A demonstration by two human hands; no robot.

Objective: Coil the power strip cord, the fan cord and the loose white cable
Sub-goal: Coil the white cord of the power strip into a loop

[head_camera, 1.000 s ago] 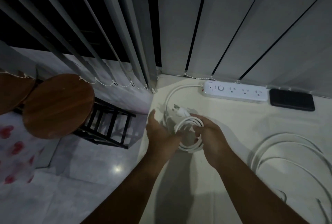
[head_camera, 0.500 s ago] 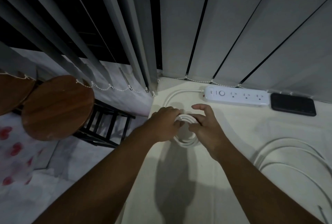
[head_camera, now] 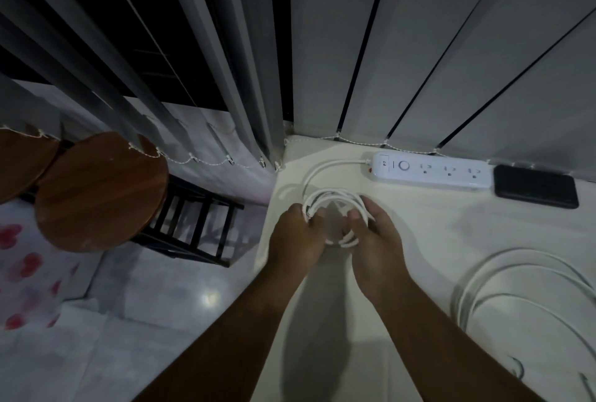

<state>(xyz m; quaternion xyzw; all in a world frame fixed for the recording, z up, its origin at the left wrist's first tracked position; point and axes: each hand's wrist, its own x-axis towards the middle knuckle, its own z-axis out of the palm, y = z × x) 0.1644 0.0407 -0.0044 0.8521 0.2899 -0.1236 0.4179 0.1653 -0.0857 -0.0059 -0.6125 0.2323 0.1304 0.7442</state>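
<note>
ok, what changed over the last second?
Both hands, left hand and right hand, brought the coiled power strip cord from raised, plug up, down toward the table, gripping opposite sides. Power strip, black phone, loose white cable unmoved.

Single head cam, fwd-down, close over table (head_camera: 419, 272) corner.

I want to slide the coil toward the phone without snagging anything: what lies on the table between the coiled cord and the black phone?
In the head view, only the power strip lies between the coiled cord and the phone.
</note>
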